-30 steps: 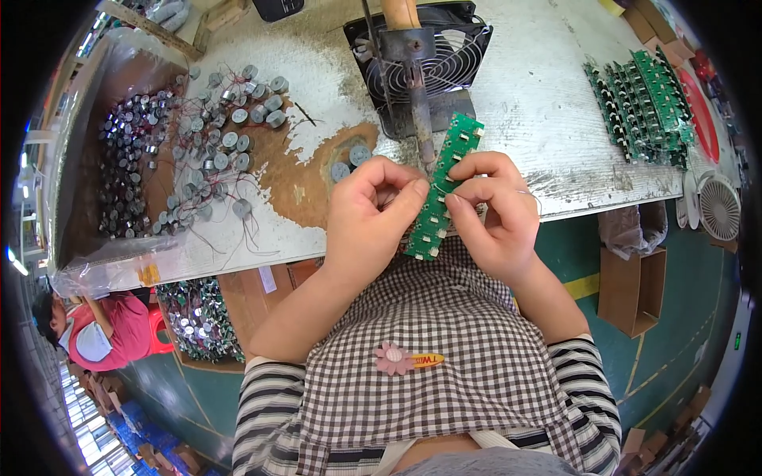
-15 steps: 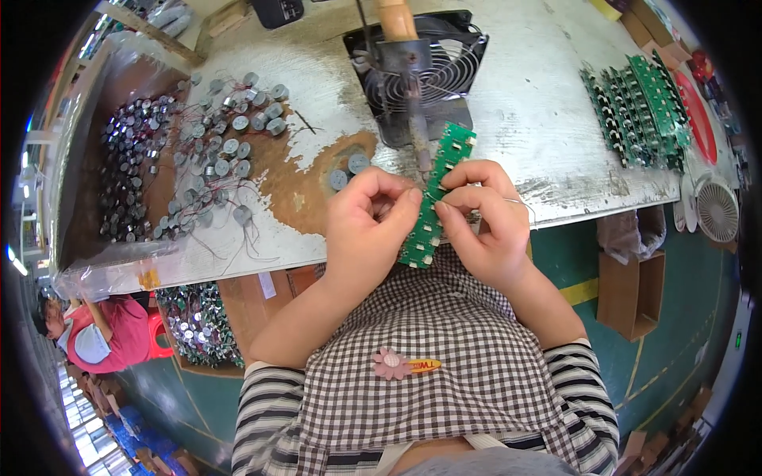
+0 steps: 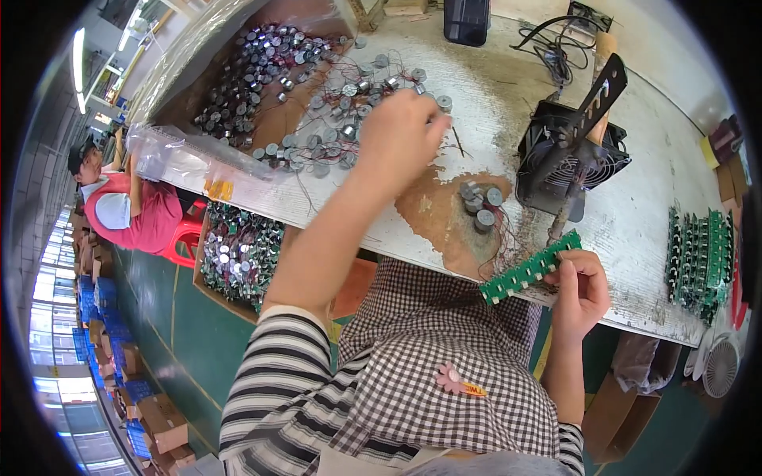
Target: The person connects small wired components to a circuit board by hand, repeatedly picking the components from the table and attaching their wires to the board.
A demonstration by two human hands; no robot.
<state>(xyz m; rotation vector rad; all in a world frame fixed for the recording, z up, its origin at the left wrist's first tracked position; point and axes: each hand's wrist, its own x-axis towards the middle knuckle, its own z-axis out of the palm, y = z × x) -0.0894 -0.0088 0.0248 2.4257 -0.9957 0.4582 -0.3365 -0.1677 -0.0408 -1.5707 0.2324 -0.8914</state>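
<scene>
My right hand point(image 3: 583, 293) pinches the right end of a narrow green circuit board point(image 3: 524, 274), which lies slantwise over the table's front edge. My left hand point(image 3: 403, 131) is above the loose small round metal motors point(image 3: 327, 143) with thin wires. Its fingers are partly hidden and blurred, so whether it holds a motor does not show. Several more motors point(image 3: 484, 220) cluster on the worn brown patch, left of the board. A soldering iron point(image 3: 559, 214) with a wooden handle point(image 3: 607, 51) points down just above the board's far end.
A black fan point(image 3: 548, 135) stands behind the iron. Rows of green boards point(image 3: 698, 262) stand at the right. A plastic-lined box point(image 3: 190, 103) at the left spills motors onto the table. Below stands a filled carton point(image 3: 238, 254); a person in red point(image 3: 135, 210) sits far left.
My left hand has left the board and moved left and away over the motors. My right hand alone keeps the board, now tilted flatter. The view has swung left.
</scene>
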